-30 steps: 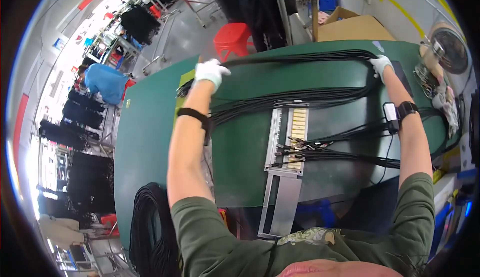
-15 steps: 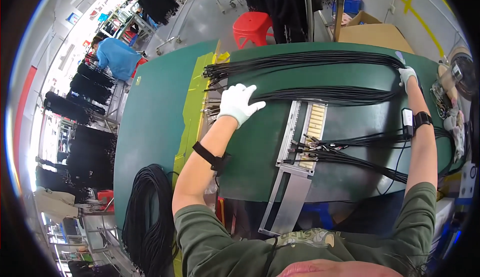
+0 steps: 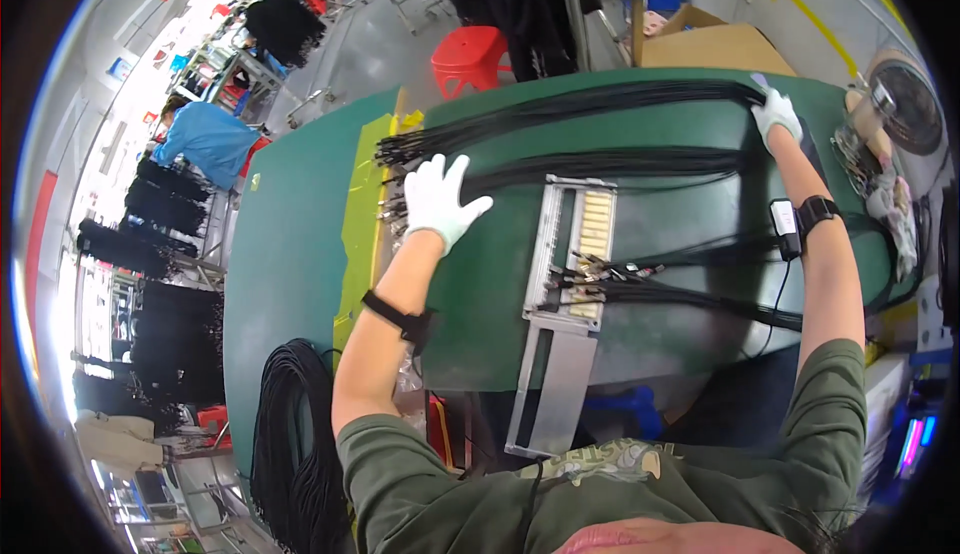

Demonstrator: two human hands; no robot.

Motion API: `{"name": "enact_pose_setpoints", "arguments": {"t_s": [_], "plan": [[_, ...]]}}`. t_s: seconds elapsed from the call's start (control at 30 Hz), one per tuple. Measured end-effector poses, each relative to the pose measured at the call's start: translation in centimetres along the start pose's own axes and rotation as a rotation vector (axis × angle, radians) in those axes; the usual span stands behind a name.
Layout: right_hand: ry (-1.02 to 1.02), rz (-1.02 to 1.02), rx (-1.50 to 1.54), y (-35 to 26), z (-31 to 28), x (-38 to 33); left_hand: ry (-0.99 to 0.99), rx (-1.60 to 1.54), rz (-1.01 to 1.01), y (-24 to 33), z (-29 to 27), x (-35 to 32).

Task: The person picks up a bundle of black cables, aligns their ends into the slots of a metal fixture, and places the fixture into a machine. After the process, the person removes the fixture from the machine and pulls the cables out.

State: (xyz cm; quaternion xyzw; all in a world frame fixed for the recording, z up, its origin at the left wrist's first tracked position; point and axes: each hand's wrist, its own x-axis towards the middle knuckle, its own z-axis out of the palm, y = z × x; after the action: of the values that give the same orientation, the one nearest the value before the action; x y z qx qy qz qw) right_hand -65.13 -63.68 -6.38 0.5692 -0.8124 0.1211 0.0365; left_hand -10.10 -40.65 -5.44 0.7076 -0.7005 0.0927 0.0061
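My left hand (image 3: 440, 202), in a white glove, is open with fingers spread over the left part of the middle black cable bundle (image 3: 620, 162). Nothing shows in its grasp. At the far right, my gloved right hand (image 3: 777, 117) is closed around the looped right end of the far cable bundle (image 3: 580, 107). Its fingertips are partly hidden there. The far bundle's connector ends (image 3: 400, 147) lie by the yellow strip. Nearer me sits a metal fixture (image 3: 545, 249) with a row of pale yellow blocks. Connectors of two more cable bunches (image 3: 700, 299) rest across it.
A coiled black cable bundle (image 3: 290, 434) hangs at the near left of the green table (image 3: 290, 214). Yellow film (image 3: 365, 214) covers a table seam. Beyond stand a red stool (image 3: 468, 57) and a cardboard box (image 3: 715, 49). A person in blue (image 3: 208, 142) works at the far left.
The whole view has shifted, so the table and cables appear farther left. The left hand's fingers are spread wider. The right hand remains at the far bundle's right end.
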Motion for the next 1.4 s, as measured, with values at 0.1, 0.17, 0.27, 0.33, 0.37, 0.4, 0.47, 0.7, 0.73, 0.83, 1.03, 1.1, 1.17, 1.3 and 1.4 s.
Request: {"name": "enact_pose_setpoints", "arguments": {"t_s": [0.1,0.17,0.27,0.33,0.37,0.4,0.47,0.7,0.73,0.83,1.03,1.1,1.17,1.3,1.4], "plan": [[0.189,-0.243,-0.037,-0.4,-4.8,-4.4,0.044,-0.322,0.113,1.8,-2.7,-4.1],[0.329,-0.498,0.138,0.9,-3.9,-5.2,-0.071,-0.756,0.171,3.3,-5.0,-8.4],[-0.044,-0.71,0.489,-3.2,-7.2,-15.0,-0.127,-0.898,0.132,6.5,-5.5,-15.1],[-0.238,-0.854,0.522,-3.9,-8.4,-20.3,-0.009,-0.651,0.244,8.9,-4.8,-17.6],[-0.324,-0.962,0.5,-4.0,-8.3,-22.5,0.053,-0.529,0.3,9.9,-4.3,-18.4],[-0.298,-1.013,0.498,-4.1,-8.2,-24.7,0.051,-0.537,0.312,10.6,-3.7,-18.9],[-0.274,-1.064,0.496,-4.7,-8.2,-27.6,0.166,-0.487,0.237,11.6,-2.4,-19.9],[-0.616,-0.962,0.188,-5.6,-9.2,-30.3,0.343,-0.497,0.136,16.2,-2.1,-22.7],[-0.615,-0.961,0.188,-5.3,-8.6,-29.8,0.378,-0.507,0.11,17.0,-2.0,-23.1],[-0.496,-0.86,0.48,-4.4,-6.6,-28.0,0.419,-0.52,0.07,18.1,-2.2,-23.6],[-0.102,-1.082,0.55,-4.8,-7.9,-31.0,0.434,-0.511,0.032,18.6,-2.0,-23.6],[-0.199,-1.177,0.604,-5.7,-7.6,-32.7,0.428,-0.519,0.032,18.8,-2.1,-23.7],[-0.174,-1.17,0.543,-6.6,-6.8,-33.2,0.429,-0.547,0.033,19.1,-2.3,-23.7],[-0.115,-1.166,0.411,-6.8,-5.5,-33.2,0.364,-0.512,0.077,19.3,-3.3,-23.8],[-0.088,-1.168,0.41,-6.0,-5.5,-32.5,0.397,-0.754,0.042,17.8,-2.9,-23.1]]}}
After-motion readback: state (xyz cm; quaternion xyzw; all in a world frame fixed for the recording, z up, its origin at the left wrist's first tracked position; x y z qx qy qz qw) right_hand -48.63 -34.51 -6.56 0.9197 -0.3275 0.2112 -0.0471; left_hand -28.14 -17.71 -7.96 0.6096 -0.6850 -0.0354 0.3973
